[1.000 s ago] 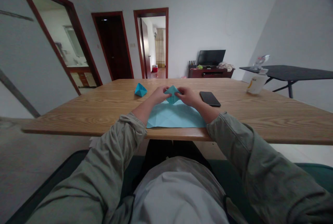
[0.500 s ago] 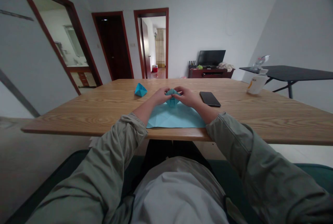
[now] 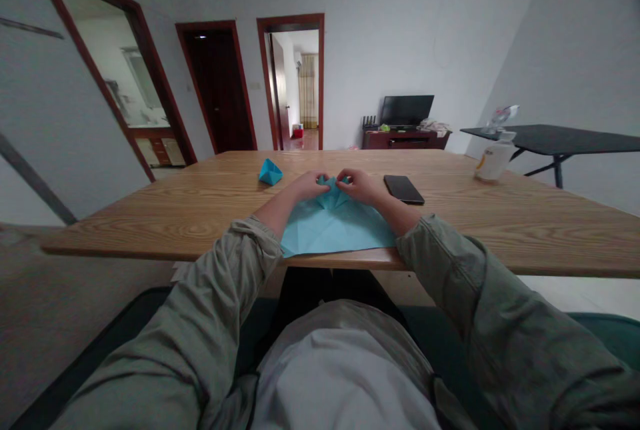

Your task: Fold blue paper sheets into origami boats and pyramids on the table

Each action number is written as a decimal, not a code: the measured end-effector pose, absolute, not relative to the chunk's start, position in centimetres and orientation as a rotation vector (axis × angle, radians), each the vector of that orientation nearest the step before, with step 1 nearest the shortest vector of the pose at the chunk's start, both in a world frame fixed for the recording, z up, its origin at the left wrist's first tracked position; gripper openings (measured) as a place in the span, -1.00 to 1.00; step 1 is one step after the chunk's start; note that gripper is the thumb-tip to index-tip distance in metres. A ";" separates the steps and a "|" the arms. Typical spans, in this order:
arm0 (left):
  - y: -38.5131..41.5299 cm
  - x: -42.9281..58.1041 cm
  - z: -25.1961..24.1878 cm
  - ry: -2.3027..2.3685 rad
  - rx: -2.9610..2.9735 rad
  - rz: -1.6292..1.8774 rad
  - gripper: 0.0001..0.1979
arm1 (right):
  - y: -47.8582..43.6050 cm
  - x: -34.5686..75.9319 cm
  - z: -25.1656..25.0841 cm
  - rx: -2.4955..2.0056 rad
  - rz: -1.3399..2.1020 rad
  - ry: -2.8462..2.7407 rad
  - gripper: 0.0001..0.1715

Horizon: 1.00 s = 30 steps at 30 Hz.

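A light blue sheet of paper (image 3: 340,230) lies at the table's near edge, its far part gathered up into folds between my hands. My left hand (image 3: 311,185) pinches the raised fold from the left. From the right, my right hand (image 3: 356,185) pinches the same paper, with a small gap between the two sets of fingertips. Some of the folds are hidden behind my fingers. Farther off to the left stands a small folded blue paper piece (image 3: 271,173), touched by neither hand.
On the wooden table (image 3: 175,223), a black phone (image 3: 404,190) lies right of my right hand. A white pump bottle (image 3: 495,158) stands farther right. Behind it is a black folding table (image 3: 560,140). A television (image 3: 407,111) sits on a cabinet at the far wall.
The raised paper between my hands has been lowered and spread from a rounded bunch into a pointed fold. My fingertips have moved slightly apart, and the sheet's near edge has shifted toward me.
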State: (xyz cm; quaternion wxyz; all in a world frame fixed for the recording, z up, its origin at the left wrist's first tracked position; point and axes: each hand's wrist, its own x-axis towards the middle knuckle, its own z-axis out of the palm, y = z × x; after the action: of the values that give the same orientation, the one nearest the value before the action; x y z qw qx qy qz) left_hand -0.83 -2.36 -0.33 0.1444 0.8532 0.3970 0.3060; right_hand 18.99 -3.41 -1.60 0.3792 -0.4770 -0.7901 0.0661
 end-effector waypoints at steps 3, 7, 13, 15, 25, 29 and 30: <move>-2.5 -1.2 0.0 1.197 2.442 0.793 -0.67 | -3.6 19.2 -1.5 -1.266 0.193 -2.083 -0.84; -2.2 -1.9 0.2 1.205 2.409 0.742 -0.62 | -4.0 19.3 -1.2 -1.317 0.224 -2.127 -0.83; -1.1 -3.6 -0.4 1.221 2.410 0.617 -0.63 | -4.1 19.3 -1.1 -1.322 0.216 -2.136 -0.82; -0.9 -4.0 -0.4 1.207 2.460 0.596 -0.67 | -3.9 19.4 -1.2 -1.319 0.221 -2.134 -0.81; -1.6 -4.2 0.2 1.326 2.427 0.474 -0.62 | -4.0 19.8 -1.2 -1.416 0.191 -2.092 -0.76; -1.0 -4.3 -0.2 1.353 2.384 0.452 -0.60 | -4.3 19.8 -0.8 -1.508 0.153 -2.080 -0.74; -0.8 -4.3 -0.3 1.358 2.374 0.438 -0.60 | -4.3 19.8 -0.7 -1.536 0.143 -2.078 -0.74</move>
State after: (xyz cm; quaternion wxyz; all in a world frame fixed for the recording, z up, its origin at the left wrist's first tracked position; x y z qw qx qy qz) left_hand -4.31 -0.79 -0.33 0.1848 0.8424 0.4817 0.1553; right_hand 19.84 -4.33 -0.73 0.2733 -0.5709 -0.7724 0.0532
